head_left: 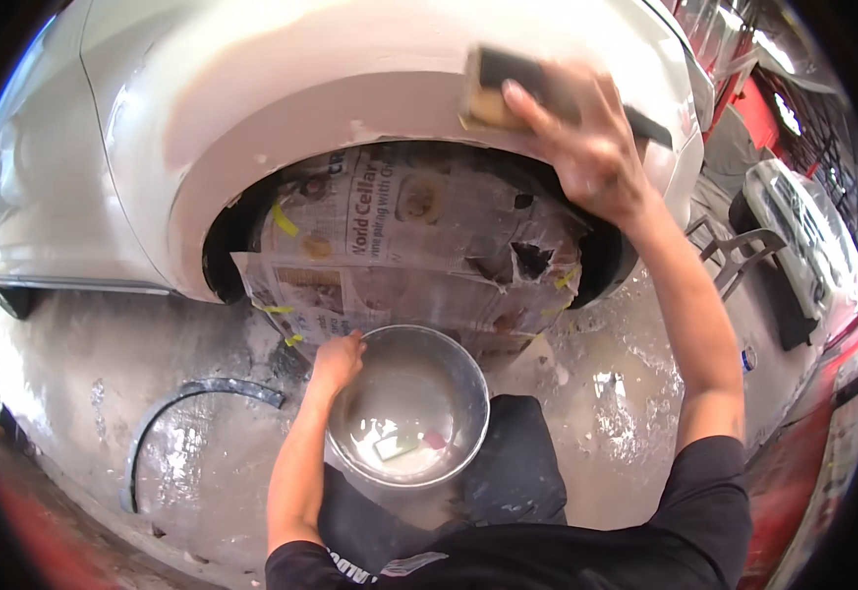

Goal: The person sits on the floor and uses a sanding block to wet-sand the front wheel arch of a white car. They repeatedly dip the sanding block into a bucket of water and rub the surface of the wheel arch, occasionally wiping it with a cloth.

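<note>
My right hand (591, 143) is closed round a long sanding block (508, 74), dark on top with a tan side, slightly smeared by motion. The block is at the white car fender (370, 44), over the right part of the wheel arch; whether it touches the paint I cannot tell. Lower down, my left hand (339, 362) grips the rim of a round bucket (485, 403) between my knees. Cloudy liquid lies in the bucket, with a pale green rectangular piece (396, 446) and a small pinkish piece (434, 440) in it.
Torn newspaper (419, 226) held by yellow tape covers the wheel. A curved dark strip (178, 398) lies on the wet floor (611, 413) at left. To the right are a grey plastic chair (739, 246) and a removed bumper-like car part (798, 236).
</note>
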Demonstrator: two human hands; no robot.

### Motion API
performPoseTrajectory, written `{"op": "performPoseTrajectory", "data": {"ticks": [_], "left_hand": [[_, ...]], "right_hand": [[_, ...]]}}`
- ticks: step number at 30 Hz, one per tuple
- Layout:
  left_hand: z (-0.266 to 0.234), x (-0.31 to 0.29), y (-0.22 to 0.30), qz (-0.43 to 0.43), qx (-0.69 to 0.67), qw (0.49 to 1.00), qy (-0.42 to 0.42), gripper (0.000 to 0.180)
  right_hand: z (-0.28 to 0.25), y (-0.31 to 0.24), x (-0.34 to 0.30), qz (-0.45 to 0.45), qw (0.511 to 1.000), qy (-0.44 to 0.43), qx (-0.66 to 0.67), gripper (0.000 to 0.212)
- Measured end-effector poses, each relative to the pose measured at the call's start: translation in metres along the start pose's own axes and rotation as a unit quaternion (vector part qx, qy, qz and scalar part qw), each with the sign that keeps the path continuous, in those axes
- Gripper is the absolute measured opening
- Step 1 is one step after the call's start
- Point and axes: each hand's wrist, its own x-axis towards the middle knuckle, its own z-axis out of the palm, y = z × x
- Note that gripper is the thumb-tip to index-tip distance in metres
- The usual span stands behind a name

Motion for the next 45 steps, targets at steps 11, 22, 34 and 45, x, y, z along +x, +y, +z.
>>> {"op": "performPoseTrajectory", "data": {"ticks": [11, 22, 34, 45], "left_hand": [[0.001, 0.002, 0.005, 0.016, -0.010, 0.999, 0.038, 0.027], [0.007, 0.002, -0.002, 0.022, -0.012, 0.999, 0.046, 0.025], [0.012, -0.002, -0.004, 0.026, -0.025, 0.997, 0.061, 0.025], [0.009, -0.004, 0.002, 0.020, -0.020, 0.999, 0.040, 0.023]], "right_hand": [[-0.005, -0.001, 0.002, -0.001, 1.000, -0.017, -0.008, 0.051], [-0.003, -0.006, 0.016, 0.002, 1.000, -0.024, -0.007, 0.051], [0.028, -0.006, 0.101, 0.010, 0.999, -0.028, 0.022, 0.043], [0.037, -0.020, 0.125, 0.072, 0.994, -0.067, 0.056, 0.038]]}}
